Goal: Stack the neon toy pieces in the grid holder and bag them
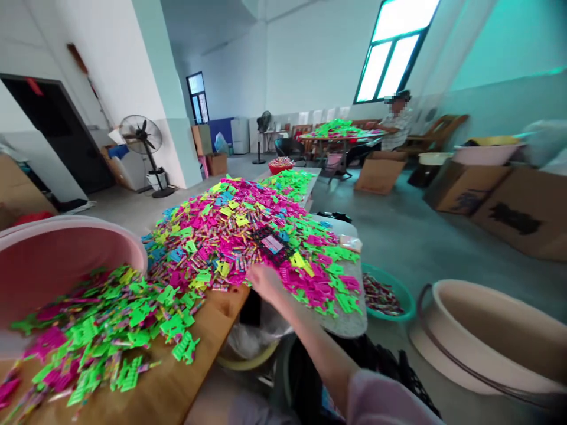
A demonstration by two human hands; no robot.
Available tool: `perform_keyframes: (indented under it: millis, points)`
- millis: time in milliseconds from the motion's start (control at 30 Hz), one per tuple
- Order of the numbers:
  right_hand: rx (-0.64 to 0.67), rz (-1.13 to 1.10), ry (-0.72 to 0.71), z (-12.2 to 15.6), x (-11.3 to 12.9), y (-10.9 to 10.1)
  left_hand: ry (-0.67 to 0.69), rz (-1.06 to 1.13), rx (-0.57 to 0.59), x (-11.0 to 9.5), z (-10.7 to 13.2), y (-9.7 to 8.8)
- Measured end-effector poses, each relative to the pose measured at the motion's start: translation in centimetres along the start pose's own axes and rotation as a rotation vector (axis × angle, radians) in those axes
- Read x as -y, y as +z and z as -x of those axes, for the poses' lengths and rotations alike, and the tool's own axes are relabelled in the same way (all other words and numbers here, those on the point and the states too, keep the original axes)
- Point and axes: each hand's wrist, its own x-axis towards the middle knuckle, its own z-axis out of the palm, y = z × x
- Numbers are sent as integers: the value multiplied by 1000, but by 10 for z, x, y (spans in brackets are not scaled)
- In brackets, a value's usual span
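Plastic pieces (225,212) lie heaped ahead of my right hand (266,282), plenty seemingly left, little done; its fingers curl, whether gripping I can't tell. Just beyond sits a black tray (282,252).

Pale walls (310,71) | grey floor (398,236) (concrete, perhaps) | bright window (401,56)
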Motion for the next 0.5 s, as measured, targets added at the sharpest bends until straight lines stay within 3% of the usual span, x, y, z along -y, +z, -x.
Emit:
perform_keyframes:
  millis: [133, 200, 267, 333, 400, 433, 500]
  points:
    - [89, 439, 357, -34, -28, 0, -139, -68, -82, 47, 91, -75]
    - [205, 642, 395, -40, -36, -2, -250, -117, -139, 67, 141, -113]
    - [266, 654, 316, -40, -36, -2, -370, -167, -192, 74, 183, -142]
    - [115, 651, 173, -31, -19, 4, -498, -195, -284, 68, 209, -159]
    - [-16, 489, -52, -4, 19, 18, -580, -235, -362, 54, 218, -167]
    - [60, 348, -159, 18, 44, 28, -557, -259, -413, 46, 218, -169]
    - [449, 11, -348, 70, 99, 54, -430, -341, -445, 31, 214, -169]
